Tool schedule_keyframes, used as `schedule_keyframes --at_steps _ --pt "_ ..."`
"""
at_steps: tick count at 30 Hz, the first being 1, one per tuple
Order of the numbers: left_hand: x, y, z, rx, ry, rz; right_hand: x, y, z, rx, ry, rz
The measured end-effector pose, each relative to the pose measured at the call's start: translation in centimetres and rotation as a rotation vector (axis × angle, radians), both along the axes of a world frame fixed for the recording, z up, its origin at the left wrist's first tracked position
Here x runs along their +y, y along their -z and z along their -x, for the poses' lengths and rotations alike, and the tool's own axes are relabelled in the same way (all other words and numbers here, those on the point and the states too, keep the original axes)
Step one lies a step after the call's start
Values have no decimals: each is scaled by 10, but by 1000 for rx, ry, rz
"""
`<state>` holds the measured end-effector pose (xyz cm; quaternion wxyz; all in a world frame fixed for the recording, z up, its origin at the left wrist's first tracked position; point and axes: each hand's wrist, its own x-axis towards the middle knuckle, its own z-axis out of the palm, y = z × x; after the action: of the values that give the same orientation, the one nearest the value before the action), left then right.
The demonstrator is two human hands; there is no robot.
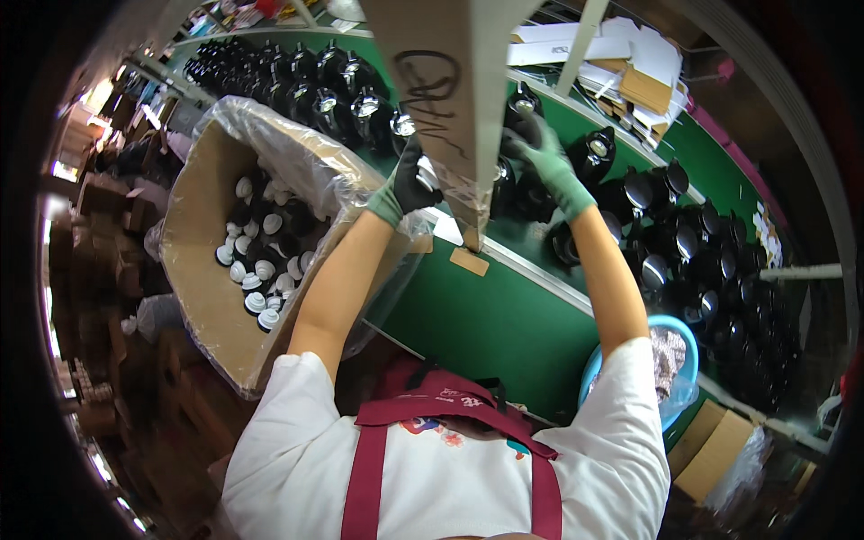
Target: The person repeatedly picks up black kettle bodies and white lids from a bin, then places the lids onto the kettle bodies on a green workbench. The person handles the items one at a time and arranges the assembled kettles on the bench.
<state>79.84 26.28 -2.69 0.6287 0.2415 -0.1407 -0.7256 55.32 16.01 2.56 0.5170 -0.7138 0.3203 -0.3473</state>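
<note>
My left hand [409, 187], in a green and black glove, is closed around a small black-and-white stopper [428, 173], partly hidden by the fingers and next to an upright post. On the post's other side, my right hand [542, 162], in a like glove, reaches over the green belt among glossy black jugs. Its dark fingers blur into the jugs, and their grip is hard to make out. One black jug [523, 101] stands just beyond those fingertips. To the left, an open carton [200, 238] lined with clear plastic holds many black-and-white stoppers [264, 269].
The post [441, 99] rises between my hands. Rows of black jugs [328, 108] fill the far left, with more jugs [688, 243] on the right. A blue basin [691, 346] with cloth stands near my right arm. Flattened cardboard [648, 83] lies at the back right.
</note>
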Motion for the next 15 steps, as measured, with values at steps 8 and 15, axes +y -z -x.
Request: schedule_keyframes --at_steps 8,15 --pt "-26 -24 6 -425 -56 -130 0 12 18 185 -328 -334" --pt "-26 -52 52 -1011 -334 36 -76 22 89 521 597 505"
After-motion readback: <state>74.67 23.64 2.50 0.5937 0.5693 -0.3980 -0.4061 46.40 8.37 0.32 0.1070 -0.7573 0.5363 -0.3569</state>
